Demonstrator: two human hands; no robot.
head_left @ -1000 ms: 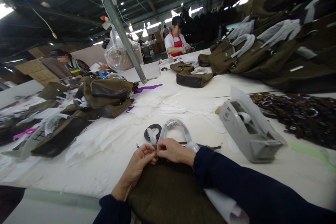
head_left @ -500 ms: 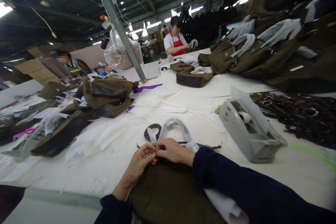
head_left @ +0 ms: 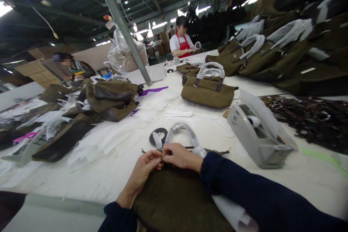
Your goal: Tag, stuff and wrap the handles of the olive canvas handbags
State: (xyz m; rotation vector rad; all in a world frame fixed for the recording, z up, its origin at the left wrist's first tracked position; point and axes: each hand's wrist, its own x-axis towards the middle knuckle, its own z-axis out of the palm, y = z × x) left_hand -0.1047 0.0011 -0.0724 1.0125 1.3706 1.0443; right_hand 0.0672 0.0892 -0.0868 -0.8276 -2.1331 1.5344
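Observation:
An olive handbag [head_left: 179, 199] lies right in front of me on the white table. My left hand [head_left: 148, 166] and my right hand [head_left: 178, 156] meet at its upper edge. Both are closed in a pinch, fingertips touching or nearly so; the small brown bit between them is too hidden to name. Just beyond my fingers rises the bag's plastic-wrapped handle [head_left: 181, 127], with a zipper edge below it. A coiled dark strap [head_left: 158, 137] with a white wrap lies left of the handle.
A grey tape dispenser [head_left: 255, 141] stands right, beside a pile of dark brown straps [head_left: 312, 116]. White sheets [head_left: 100, 141] and olive bags [head_left: 111, 98] cover the left. Another handbag [head_left: 208, 92] stands farther back. A co-worker in a red apron [head_left: 184, 45] works across the table.
An olive handbag with wrapped handles now stands on the table farther back, right of centre. The person at the left has shifted their head and hands. My hands have hardly moved.

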